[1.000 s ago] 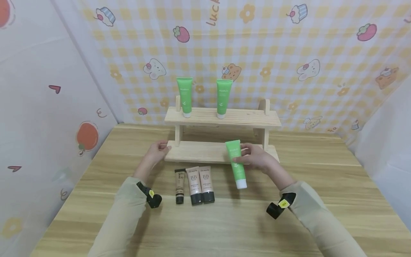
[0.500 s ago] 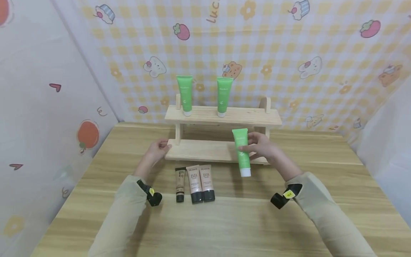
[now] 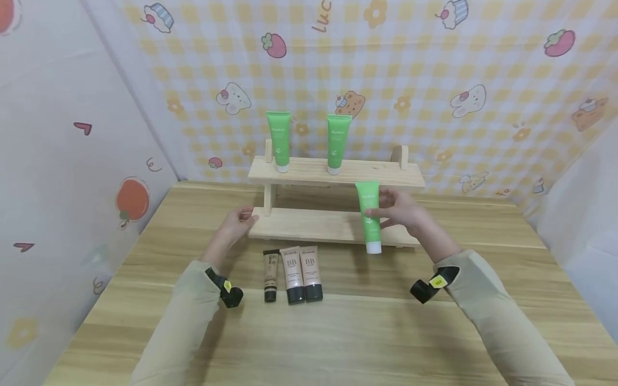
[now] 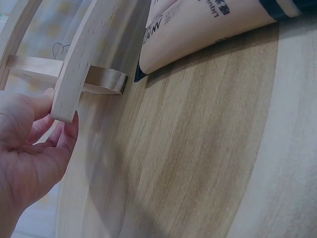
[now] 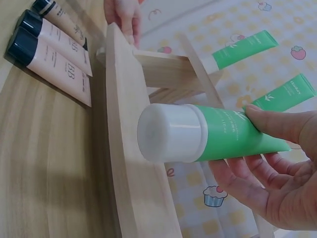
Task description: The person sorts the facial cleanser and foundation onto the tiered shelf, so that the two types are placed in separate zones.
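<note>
My right hand [image 3: 403, 210] holds a green tube [image 3: 369, 214] with a white cap between thumb and fingers. The cap [image 5: 171, 133] points downward, in front of the lower board of a two-tier wooden shelf [image 3: 309, 224]. In the left wrist view my left hand [image 4: 37, 144] pinches the end of that lower board [image 4: 74, 64], thumb on one face and fingers on the other. Two more green tubes stand cap-down on the upper board: one at its left end [image 3: 280, 142], another near the middle [image 3: 339, 143].
Two beige BB cream tubes [image 3: 292, 273] and a slimmer brown tube [image 3: 271, 274] lie side by side on the wooden table [image 3: 338, 343], in front of the shelf. Behind it hangs a yellow checked cloth [image 3: 405, 64], with a white cloth [image 3: 63, 177] at the left.
My right hand has lifted the green tube up and to the right, towards the shelf, and the tube has turned more upright. My left hand stays on the lower board's end.
</note>
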{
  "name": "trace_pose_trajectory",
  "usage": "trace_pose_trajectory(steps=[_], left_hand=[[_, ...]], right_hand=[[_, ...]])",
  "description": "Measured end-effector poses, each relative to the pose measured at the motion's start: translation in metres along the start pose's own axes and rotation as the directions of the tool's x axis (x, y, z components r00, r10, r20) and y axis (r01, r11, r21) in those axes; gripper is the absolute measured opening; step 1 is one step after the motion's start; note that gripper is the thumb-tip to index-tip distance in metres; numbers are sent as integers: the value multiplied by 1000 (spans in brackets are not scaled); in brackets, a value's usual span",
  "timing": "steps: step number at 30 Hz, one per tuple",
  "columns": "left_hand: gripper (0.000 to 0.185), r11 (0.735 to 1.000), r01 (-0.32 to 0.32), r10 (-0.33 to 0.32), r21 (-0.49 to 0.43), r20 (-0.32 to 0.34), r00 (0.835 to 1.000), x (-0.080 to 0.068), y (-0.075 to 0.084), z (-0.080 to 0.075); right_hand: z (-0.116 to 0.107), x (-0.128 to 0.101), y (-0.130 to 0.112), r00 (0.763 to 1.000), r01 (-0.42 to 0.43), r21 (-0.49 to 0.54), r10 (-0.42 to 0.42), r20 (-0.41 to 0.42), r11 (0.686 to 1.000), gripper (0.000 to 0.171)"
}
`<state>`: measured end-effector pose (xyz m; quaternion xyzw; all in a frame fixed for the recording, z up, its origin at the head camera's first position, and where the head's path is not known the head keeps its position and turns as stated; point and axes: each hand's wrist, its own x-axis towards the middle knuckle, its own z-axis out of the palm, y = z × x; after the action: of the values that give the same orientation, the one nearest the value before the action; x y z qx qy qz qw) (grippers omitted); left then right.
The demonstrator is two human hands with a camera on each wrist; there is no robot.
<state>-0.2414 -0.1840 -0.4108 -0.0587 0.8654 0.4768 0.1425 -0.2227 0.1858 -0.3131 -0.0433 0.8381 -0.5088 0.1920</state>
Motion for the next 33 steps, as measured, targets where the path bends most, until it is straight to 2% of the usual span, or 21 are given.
trace_pose_trajectory(steps=[15, 33], left_hand=[[54, 1000, 11, -11, -28, 9, 1000, 0, 0, 1], [53, 1000, 5, -5, -13, -4, 1000, 0, 0, 1]], right_hand=[[-11, -1, -7, 995, 73, 7, -73, -68, 997, 63], [-31, -2, -20, 982, 38, -36, -44, -185, 999, 74]])
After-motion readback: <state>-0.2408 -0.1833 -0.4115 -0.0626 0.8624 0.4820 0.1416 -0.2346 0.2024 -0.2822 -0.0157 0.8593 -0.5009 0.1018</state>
